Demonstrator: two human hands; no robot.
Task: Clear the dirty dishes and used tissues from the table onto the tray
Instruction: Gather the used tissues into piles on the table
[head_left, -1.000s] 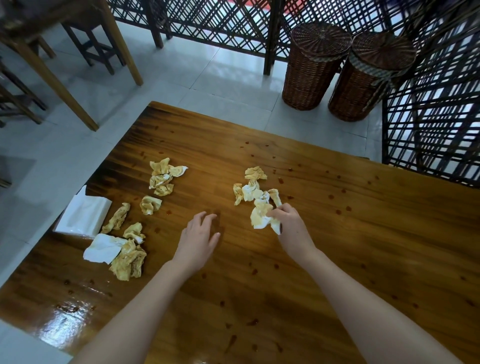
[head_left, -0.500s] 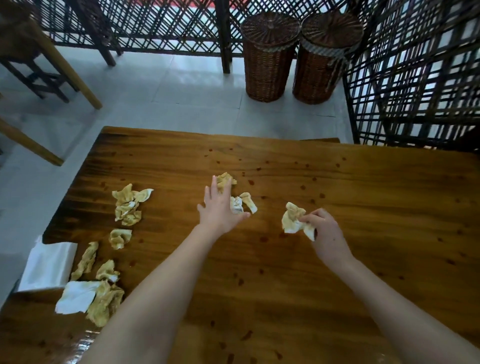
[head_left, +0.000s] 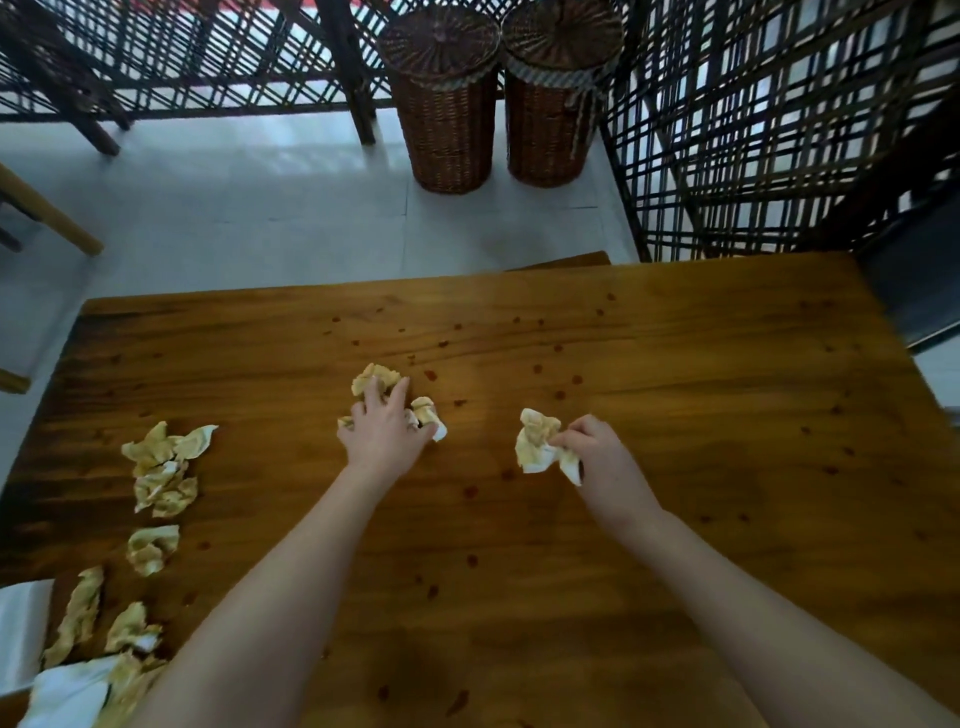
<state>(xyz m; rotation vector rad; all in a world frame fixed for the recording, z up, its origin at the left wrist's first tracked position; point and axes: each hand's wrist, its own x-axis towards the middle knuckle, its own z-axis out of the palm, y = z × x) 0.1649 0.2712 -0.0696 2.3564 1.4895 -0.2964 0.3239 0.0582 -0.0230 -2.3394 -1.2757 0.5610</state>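
On the brown wooden table (head_left: 675, 415), my left hand (head_left: 387, 434) lies with spread fingers over a small pile of stained, crumpled tissues (head_left: 371, 379). Its thumb touches another stained tissue (head_left: 427, 411). My right hand (head_left: 597, 457) pinches one yellow-stained tissue (head_left: 535, 441) just above the tabletop, to the right of the pile. More used tissues lie along the left side: a cluster (head_left: 161, 467), a single ball (head_left: 152, 546) and several near the corner (head_left: 104, 634). No tray or dishes are in view.
A white tissue pack (head_left: 21, 629) and a flat white tissue (head_left: 67, 696) sit at the table's left corner. Small reddish spots dot the tabletop. Two wicker baskets (head_left: 447, 98) stand on the tiled floor beyond the table, in front of a dark lattice screen (head_left: 753, 130).
My left hand has reached forward onto the central tissue pile. My right hand has drawn its tissue away from that pile to the right. The view has turned left to right.
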